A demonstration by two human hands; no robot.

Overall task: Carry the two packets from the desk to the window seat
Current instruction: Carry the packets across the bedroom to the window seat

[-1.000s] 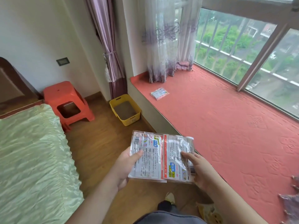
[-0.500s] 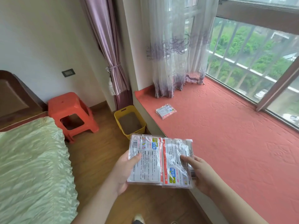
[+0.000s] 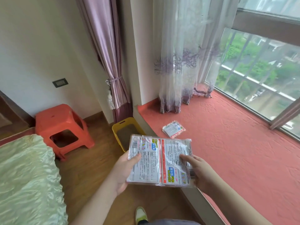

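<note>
While a pale green bedspread (image 3: 24,172) fills the frame at nine o'clock and an orange stool (image 3: 63,125) and a yellow bin (image 3: 125,135) stand on the wood floor toward eleven, a person holds two packets side by side, level and print-side up, at the centre of the view. Left hand (image 3: 123,172) pinches the left packet (image 3: 144,161), thumb on top and fingers hidden underneath; right hand (image 3: 201,172) clasps the right packet (image 3: 176,163) the same way, thumb lying across the clear film. Both packets hang in the air over the floor and the near edge of the window seat (image 3: 243,143), not yet resting on its red cover, the pair meeting or slightly overlapping along their inner edges. At one o'clock a third, smaller packet (image 3: 174,129) already lies flat on the seat, just short of the sheer curtain (image 3: 181,62), with the window (image 3: 259,70) running off toward two. By appearances the carry is all but finished and only the putting-down remains. Slick film held at the outer sides alone could let the loose inner edges sag or slide apart, and a release too near the seat's lip might send either packet off onto the floor or into the bin below.
</note>
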